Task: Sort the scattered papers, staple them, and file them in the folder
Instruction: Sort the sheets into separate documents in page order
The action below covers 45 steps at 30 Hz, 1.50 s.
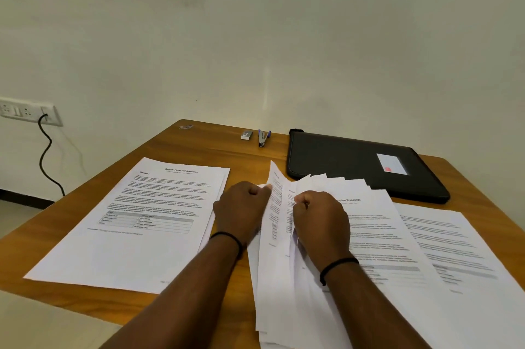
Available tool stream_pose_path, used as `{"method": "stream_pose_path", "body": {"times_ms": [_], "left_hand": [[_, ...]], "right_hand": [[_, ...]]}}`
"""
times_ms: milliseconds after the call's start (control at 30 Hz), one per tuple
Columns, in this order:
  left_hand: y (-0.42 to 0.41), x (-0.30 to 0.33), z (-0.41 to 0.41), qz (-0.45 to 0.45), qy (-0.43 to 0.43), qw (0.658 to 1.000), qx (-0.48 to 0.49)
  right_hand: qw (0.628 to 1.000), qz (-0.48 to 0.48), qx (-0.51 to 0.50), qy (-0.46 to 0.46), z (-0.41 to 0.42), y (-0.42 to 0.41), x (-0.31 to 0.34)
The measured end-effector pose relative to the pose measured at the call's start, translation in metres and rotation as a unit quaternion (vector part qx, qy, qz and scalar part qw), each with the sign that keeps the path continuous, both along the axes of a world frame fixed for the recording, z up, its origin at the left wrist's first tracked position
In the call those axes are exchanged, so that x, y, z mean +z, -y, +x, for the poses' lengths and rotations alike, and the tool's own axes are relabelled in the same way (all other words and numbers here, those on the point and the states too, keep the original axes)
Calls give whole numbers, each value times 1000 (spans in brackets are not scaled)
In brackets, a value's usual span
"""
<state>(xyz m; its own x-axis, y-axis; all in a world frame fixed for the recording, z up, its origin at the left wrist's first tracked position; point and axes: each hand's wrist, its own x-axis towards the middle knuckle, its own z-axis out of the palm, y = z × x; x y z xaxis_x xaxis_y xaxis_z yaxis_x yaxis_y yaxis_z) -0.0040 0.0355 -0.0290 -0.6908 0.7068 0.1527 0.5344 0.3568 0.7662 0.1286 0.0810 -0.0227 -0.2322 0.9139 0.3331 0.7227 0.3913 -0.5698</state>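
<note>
Fingers: our left hand (241,208) and right hand (319,220) curl, each apparently pinching sheets of the fanned papers (369,235) | bench (199,147): wooden, sorted stack (136,223) left, stapler (263,138) and black folder (355,166) behind | room: pale wall (255,21), socket (25,112).

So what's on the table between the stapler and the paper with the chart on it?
Nothing. In the head view, only bare wooden table lies between the stapler and that paper.
</note>
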Motion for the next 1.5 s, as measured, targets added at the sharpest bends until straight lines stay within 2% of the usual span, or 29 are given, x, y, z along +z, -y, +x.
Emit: {"method": "stream_pose_path", "body": {"times_ms": [67, 133, 300, 433, 633, 733, 800, 867, 967, 1033, 1333, 1400, 1500], "left_hand": [[-2, -2, 2, 65, 66, 995, -25], [-2, -2, 4, 89, 116, 988, -51], [1, -4, 7, 78, 87, 990, -76], [2, 0, 9, 87, 111, 986, -86], [1, -1, 4, 88, 100, 989, -62], [4, 3, 4, 121, 127, 982, -66], [5, 6, 6, 166, 173, 968, -79], [6, 9, 10, 199, 268, 937, -100], [5, 9, 12, 189, 385, 891, -148], [4, 9, 11, 179, 410, 881, -153], [0, 5, 9, 194, 416, 880, -122], [0, 6, 11, 198, 385, 895, -110], [1, 7, 13, 219, 264, 933, -111]], "right_hand": [[1000, -4, -6, 6, -1, -2, -1], [1000, -16, -9, 14, -2, -2, -2], [1000, -20, -13, 1, -1, 0, 1], [1000, -12, -7, -28, -4, 0, 0], [999, 3, 1, -46, -4, -2, -3], [997, 21, -1, -70, -4, 2, 0], [997, 26, -2, -73, -2, 6, 4], [997, 23, 6, -68, -2, 10, 8], [998, 7, 5, -67, -2, 14, 12], [998, 6, 5, -63, -1, 14, 13], [997, -15, -10, -76, 0, 10, 12], [997, -18, -10, -76, 1, 10, 12], [997, -9, -11, -71, 1, 11, 13]]}}
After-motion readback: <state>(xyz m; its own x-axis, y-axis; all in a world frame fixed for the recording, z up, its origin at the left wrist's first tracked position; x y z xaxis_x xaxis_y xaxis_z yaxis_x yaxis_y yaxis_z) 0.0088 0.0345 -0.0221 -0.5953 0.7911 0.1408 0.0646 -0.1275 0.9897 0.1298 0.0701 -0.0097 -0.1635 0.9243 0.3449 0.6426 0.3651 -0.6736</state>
